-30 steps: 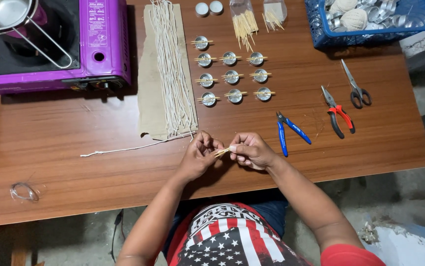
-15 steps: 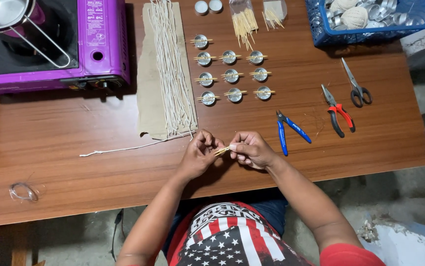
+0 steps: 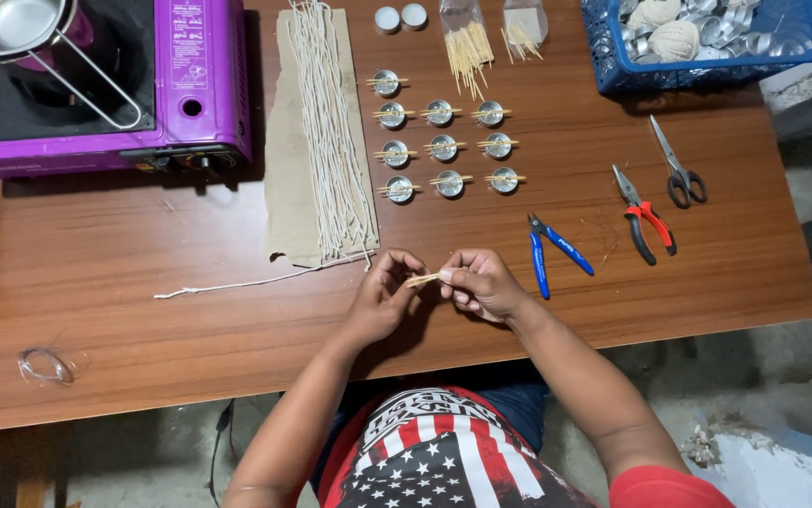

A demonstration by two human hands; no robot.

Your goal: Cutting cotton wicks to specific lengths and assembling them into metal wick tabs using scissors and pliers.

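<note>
A brown wood-grain table [image 3: 143,310] fills most of the frame. At the upper left stands a purple gas stove [image 3: 190,85] with a steel pot [image 3: 1,23] on its burner, the wire handle angled down and right. Right of the stove lies a strip of brown card [image 3: 286,141] carrying a bundle of pale cords [image 3: 326,122] laid lengthwise; one loose cord [image 3: 246,282] trails left from its lower end across the table. Upper centre holds ten small round metal cups [image 3: 444,147] in rows, each crossed by a pair of thin sticks, with two white-filled cups [image 3: 400,16] above them and a clear bag of toothpicks [image 3: 467,42] beside those. A blue mesh basket [image 3: 707,71] at the upper right contains balls of string and empty metal cups. Right of centre lie blue cutters [image 3: 557,249], red pliers [image 3: 646,221] and grey scissors [image 3: 677,169], well apart from each other. A clear loop of wire or plastic [image 3: 44,367] lies at the lower left. Nothing stands between the hands and the nearest cups. Both forearms rise from the lower edge and converge at the centre, just above the table near its front edge. The left hand [image 3: 378,301] has thumb and forefinger pinching the left end of a pair of pale sticks [image 3: 422,279], the other fingers curled. The right hand [image 3: 481,287] pinches the right end between thumb and forefinger, the remaining fingers folded under. The sticks lie roughly level between the two hands, just below the card's lower end.
</note>
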